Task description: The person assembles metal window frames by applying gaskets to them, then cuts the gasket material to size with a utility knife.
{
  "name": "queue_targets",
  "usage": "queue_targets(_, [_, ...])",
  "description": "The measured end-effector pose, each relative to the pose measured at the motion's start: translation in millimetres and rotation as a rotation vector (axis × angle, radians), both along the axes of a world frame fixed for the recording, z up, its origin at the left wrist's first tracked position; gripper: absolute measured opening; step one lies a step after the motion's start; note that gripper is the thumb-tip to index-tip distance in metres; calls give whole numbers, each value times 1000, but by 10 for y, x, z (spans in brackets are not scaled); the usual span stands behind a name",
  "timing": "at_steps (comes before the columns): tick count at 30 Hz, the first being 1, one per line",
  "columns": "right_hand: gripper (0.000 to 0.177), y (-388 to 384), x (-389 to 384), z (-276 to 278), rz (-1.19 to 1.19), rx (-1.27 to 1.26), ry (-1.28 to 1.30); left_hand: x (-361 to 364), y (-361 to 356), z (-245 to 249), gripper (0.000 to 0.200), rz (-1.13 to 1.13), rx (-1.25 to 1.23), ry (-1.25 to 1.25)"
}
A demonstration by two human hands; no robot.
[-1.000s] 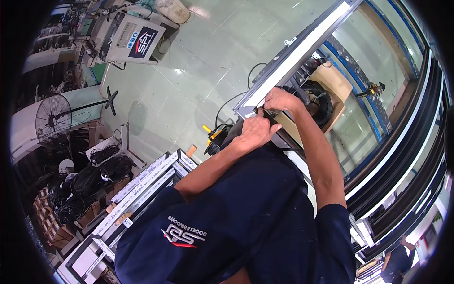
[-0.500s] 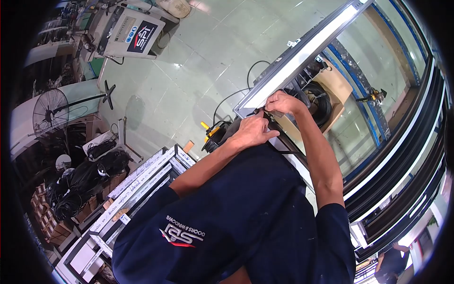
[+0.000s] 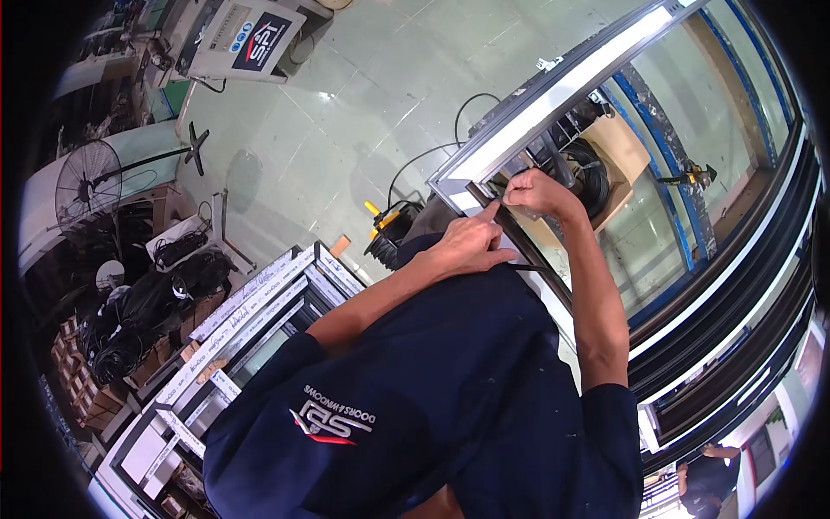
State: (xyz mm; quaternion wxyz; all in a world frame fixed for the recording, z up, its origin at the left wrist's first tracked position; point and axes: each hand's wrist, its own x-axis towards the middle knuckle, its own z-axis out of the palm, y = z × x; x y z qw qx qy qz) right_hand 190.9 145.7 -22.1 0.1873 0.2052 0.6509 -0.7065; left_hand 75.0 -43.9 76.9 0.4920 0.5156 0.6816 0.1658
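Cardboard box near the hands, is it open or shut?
The cardboard box is open: you can look in and see a black coil inside.

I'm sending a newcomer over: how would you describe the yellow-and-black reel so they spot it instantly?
Find the large white-faced frame, then its corner near the left hand. Just below and left of that corner in the picture is the reel. Bright yellow distinguishes it from the black coil in the cardboard box.

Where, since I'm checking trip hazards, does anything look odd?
A black cable loops loosely over the floor by the long frame, so feet could catch; farther left, a dark patch may be a stain.
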Motion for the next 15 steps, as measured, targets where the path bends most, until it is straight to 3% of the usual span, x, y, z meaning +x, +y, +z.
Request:
queue_targets(8, [26, -297, -126, 82, -258, 348, 45, 50, -142, 1, 40, -37, 194, 241])
queue_targets(15, [23, -269, -284, 110, -183, 420, 5, 103, 36, 7, 44, 36, 5, 368])
